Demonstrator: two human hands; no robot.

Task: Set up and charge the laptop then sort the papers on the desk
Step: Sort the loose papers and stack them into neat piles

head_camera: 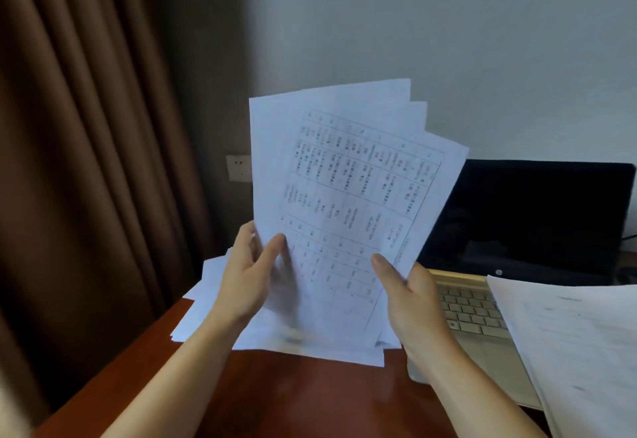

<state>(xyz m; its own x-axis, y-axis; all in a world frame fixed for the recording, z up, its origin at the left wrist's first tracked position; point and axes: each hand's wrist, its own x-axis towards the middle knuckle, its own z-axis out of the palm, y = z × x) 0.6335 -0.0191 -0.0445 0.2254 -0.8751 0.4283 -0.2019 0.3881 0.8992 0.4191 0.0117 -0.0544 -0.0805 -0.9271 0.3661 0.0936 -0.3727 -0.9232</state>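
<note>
Papers: a fanned sheaf of printed sheets (pixel 348 203) held upright above the bench (pixel 310 399), left hand (pixel 248 275) pinching the lower left edge, right hand (pixel 410 293) gripping the lower right corner with thumb on the front, probably so the top table can be read and the edges squared. More loose sheets (pixel 213 303) lie scattered on the bench below, and another pile (pixel 579 341) overlaps the right of the open laptop (pixel 527 231). Laptop screen dark; a cable (pixel 629 237) shows at its right, connection not discernible.
</note>
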